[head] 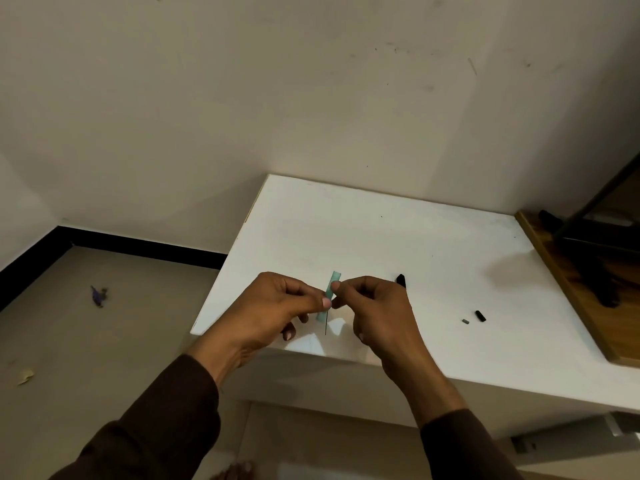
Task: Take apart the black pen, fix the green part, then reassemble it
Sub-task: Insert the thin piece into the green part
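Observation:
A pale green translucent tube point(335, 278) stands nearly upright above the white table point(398, 237), a thin dark tip poking out below it. My left hand point(277, 306) pinches its lower half and my right hand point(374, 306) pinches its upper half with thumb and forefinger. A black pen piece point(401, 279) lies on the table just behind my right hand, partly hidden by it. A short black cap-like piece point(480, 316) and a tiny grey piece point(465, 321) lie to the right.
A wooden board point(568, 289) with dark objects on it borders the table's right side. The table's near edge runs just under my wrists. Bits of litter point(98, 296) lie on the floor to the left.

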Demonstrator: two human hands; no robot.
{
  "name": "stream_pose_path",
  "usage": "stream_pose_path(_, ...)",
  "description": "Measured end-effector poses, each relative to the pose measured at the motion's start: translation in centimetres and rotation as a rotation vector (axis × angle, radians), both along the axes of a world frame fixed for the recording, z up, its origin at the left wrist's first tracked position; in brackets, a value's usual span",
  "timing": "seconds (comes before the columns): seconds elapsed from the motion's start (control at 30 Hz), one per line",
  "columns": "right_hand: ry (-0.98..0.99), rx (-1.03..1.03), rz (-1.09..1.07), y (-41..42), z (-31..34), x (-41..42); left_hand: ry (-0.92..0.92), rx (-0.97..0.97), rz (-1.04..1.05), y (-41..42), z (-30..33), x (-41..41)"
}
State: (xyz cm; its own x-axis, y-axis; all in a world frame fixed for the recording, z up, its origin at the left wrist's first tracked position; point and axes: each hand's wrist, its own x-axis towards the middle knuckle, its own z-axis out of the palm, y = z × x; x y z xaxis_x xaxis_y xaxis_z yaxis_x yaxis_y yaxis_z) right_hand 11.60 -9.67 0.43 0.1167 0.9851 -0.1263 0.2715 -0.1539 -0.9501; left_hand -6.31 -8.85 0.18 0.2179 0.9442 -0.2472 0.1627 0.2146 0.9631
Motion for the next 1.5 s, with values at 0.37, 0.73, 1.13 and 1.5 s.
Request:
stream_pose_path(0.37, -0.115, 0.112, 0.068, 1.1, -0.5, -3.7, 0.055, 0.079, 0.197, -0.1, 0.6, -4.7)
stream_pose_path(0.73, -0.693, 0.131, 0.216, 2.2, -2.4, -8.3, 0.071, 0.081, 0.379, 0.0, -0.3, -8.6)
stream_pose_path(1.13, -0.061, 0.174, -0.004, 2.0, 0.3, -6.5, 0.177, 0.098, 0.22, -0.5, 0.2, -6.3)
stream_pose_path(1.5, 0.142, 0.211, 0.071, 1.5, 1.3, -4.3, 0.045, 0.099, 0.117, -0.8, 1.3, -4.1)
